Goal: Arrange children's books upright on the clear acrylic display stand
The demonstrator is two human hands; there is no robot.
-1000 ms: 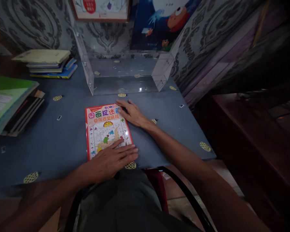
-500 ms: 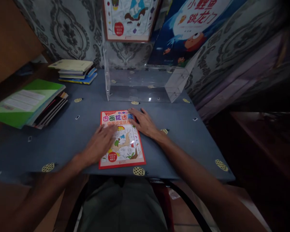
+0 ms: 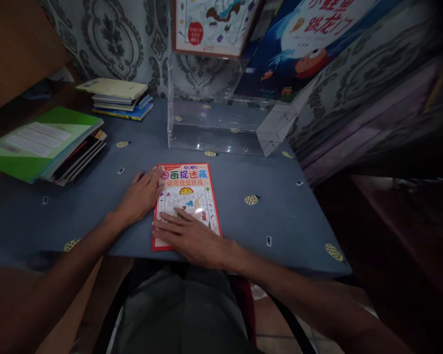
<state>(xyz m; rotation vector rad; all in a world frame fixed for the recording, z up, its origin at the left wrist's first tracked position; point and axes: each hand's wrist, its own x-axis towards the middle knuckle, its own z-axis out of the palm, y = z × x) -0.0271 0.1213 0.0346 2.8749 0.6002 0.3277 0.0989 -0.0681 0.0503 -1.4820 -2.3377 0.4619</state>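
Note:
A red-bordered children's picture book (image 3: 186, 184) lies closed, cover up, on the blue-grey tablecloth near the table's front edge. My left hand (image 3: 142, 194) rests at the book's left side, fingertips on its upper left edge. Across the lower part of the cover lies my right hand (image 3: 192, 236), fingers stretched out and pointing left. It hides the lower middle and lower right of the cover. Neither hand grips anything.
Behind the book stands a clear acrylic stand (image 3: 221, 140) with a brown-edged book (image 3: 210, 29) and a blue fish picture book (image 3: 291, 54). To the left are a pile with a green book (image 3: 64, 118) on top and a smaller stack of books (image 3: 114, 88).
My right hand has moved from the book's upper right corner down to its lower part. My left hand has shifted from the cover's middle up to the left edge.

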